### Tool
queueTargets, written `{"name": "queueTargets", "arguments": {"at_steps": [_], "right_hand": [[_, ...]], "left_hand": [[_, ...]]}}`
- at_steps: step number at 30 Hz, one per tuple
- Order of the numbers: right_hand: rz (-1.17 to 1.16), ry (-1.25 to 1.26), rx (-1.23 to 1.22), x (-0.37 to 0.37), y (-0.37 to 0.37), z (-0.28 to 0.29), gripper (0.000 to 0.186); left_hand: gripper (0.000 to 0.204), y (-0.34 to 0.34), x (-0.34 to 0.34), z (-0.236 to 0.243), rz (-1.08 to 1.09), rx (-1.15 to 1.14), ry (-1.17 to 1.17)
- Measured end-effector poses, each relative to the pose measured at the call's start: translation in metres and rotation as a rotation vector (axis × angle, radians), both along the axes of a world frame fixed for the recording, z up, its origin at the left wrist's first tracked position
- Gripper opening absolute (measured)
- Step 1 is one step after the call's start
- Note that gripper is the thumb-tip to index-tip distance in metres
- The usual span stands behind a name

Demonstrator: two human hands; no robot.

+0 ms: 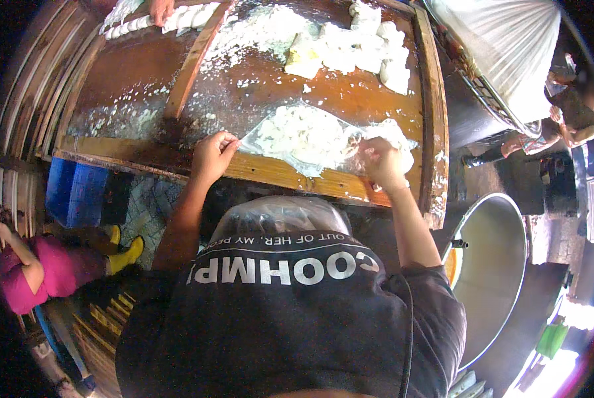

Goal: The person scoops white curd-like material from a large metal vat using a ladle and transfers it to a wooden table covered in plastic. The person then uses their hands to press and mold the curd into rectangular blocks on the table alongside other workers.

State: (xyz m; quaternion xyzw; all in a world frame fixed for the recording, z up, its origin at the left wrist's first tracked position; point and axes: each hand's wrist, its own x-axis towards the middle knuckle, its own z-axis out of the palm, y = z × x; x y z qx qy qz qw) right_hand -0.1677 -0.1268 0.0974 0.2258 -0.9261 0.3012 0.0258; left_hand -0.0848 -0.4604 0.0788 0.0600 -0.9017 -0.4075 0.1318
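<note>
A thin, pale cloth lies spread near the front edge of the wooden table, with a heap of white, crumbly, curd-like stuff on it. My left hand pinches the cloth's left corner between thumb and fingers. At the right end of the heap, my right hand is closed with its fingers curled down; what they grip is hidden. Just beyond that hand sits another white lump, partly covered by it. Several white wrapped bundles cluster at the back right of the table.
Raised wooden rims border the table, and a wooden bar divides it. Another person's hand touches white rolls at the far left. A large metal vat stands right, a blue crate left. Someone in pink is at the left.
</note>
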Motion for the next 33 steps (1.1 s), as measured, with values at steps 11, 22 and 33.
{"name": "queueTargets", "arguments": {"at_steps": [11, 22, 33], "right_hand": [[-0.254, 0.020, 0.287, -0.018, 0.023, -0.017, 0.011], [0.004, -0.455, -0.472, -0.020, -0.094, -0.033, 0.023], [0.430, -0.457, -0.525, -0.030, -0.102, 0.034, 0.013]], "left_hand": [[0.013, 0.007, -0.001, -0.004, 0.059, -0.207, 0.165], [0.017, 0.012, -0.026, 0.011, -0.089, 0.270, -0.061], [0.023, 0.110, -0.035, 0.023, -0.825, -0.154, 0.290]]}}
